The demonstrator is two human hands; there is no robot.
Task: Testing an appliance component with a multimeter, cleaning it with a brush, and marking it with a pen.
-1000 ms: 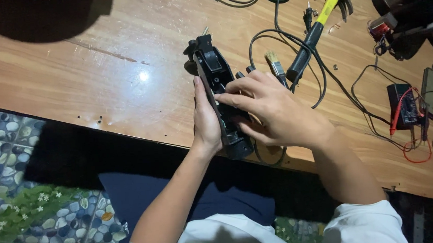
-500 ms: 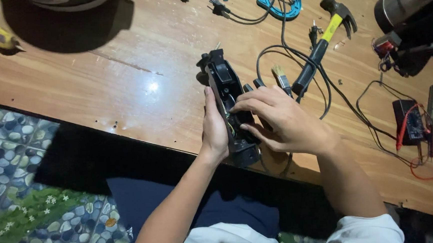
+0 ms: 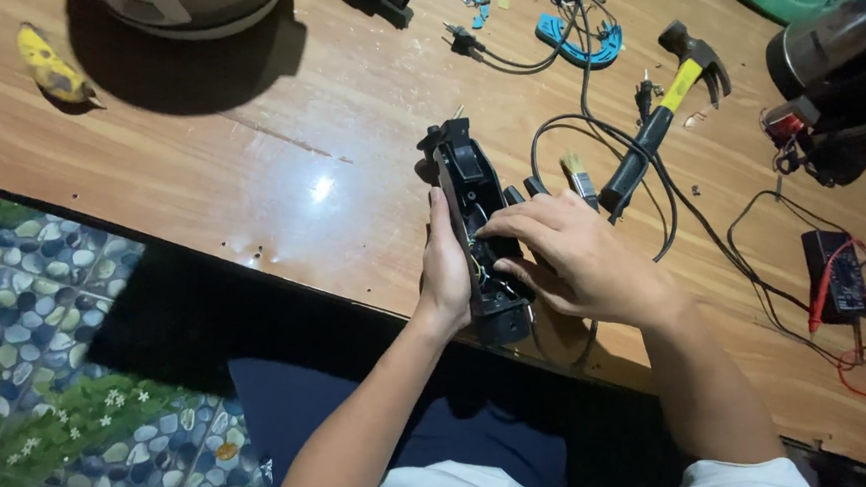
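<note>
Holding long black plastic tool housing (image 3: 474,233) upright near table's (image 3: 248,175) front edge: left hand (image 3: 447,273) clamped on its side, right hand (image 3: 576,263) fingertips pinching inside opened cavity. Casing open, wiring exposed, reassembly undone.

One black device housing (image 3: 470,186) sits in the middle of the wooden table (image 3: 248,175). One hammer (image 3: 661,119) and one small brush (image 3: 579,176) lie to its right. One banana (image 3: 50,66) lies far left. Two hands show, one left hand (image 3: 447,273) and one right hand (image 3: 574,260).
</note>
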